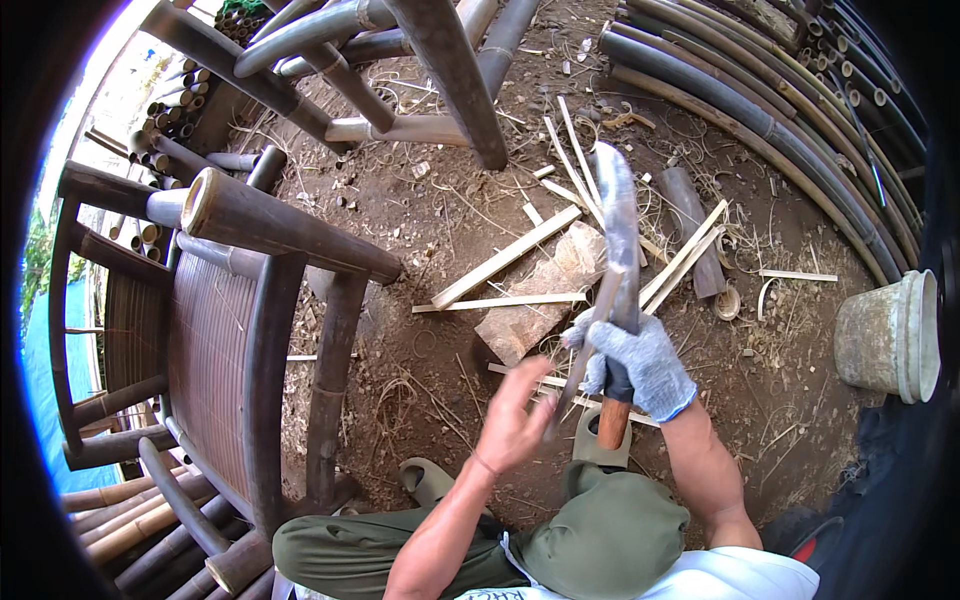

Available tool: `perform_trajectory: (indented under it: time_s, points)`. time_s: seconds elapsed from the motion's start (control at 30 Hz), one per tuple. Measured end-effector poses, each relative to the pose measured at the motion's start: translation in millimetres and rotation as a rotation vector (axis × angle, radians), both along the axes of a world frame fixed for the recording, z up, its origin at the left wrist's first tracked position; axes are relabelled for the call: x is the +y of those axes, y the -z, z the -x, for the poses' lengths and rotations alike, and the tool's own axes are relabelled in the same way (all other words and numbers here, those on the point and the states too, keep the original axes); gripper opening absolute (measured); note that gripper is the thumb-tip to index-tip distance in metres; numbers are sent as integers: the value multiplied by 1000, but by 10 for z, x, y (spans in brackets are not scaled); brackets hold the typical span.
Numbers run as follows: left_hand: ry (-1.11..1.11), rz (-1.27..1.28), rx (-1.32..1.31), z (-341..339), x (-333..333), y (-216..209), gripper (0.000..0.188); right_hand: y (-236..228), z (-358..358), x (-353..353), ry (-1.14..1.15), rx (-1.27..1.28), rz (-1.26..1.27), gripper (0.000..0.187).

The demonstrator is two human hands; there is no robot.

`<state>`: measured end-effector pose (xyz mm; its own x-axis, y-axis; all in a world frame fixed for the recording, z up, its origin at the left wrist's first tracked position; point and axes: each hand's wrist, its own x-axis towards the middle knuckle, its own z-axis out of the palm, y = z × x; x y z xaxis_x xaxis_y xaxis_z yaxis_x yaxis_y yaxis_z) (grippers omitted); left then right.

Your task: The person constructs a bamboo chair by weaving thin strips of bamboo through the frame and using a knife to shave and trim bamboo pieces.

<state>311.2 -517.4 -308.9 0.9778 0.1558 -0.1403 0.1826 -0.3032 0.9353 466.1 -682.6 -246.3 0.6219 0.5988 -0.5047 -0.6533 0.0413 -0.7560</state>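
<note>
Between our knees: we work a thin bamboo strip (578,368) with a heavy chopping knife (618,235), over bare earth littered with offcuts.
Right hand: our right hand (640,365), in a grey knitted glove, is clenched round the knife just above its wooden handle (611,422); the blade rises away from the hand, up the frame.
Left hand: our bare left hand (513,418) pinches the strip's lower end, fingers closed on it, just left of the gloved hand.
Strip: it runs from the left hand up alongside the blade, close against it; we cannot tell whether they touch.
How the knife handles: we judge it weighty and blade-heavy, so the grip belongs low on the handle, firmly.
How the strip handles: light, springy, likely sharp-edged and splintery; best held by the flat faces, well below the blade.
Beyond the hands: a wooden chopping block (540,295) lies on the ground past the blade.
Left of us: a dark bamboo chair (240,330).
Far right: a grey bucket (885,335).
</note>
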Motion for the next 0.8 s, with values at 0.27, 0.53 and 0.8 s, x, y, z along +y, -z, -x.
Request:
perform_trajectory:
  time_s: [0.27,0.53,0.8]
  points:
    - [-79,-220,-443,-1014,96,-1129,17,-235,63,121,-158,-217,257,32]
    - [-406,-388,-827,-954,576,-1540,22,805,-307,-682,-545,-934,1103,42]
    - [-309,-438,-868,-1155,451,-1212,25,115,25,-1162,-866,-670,792,42]
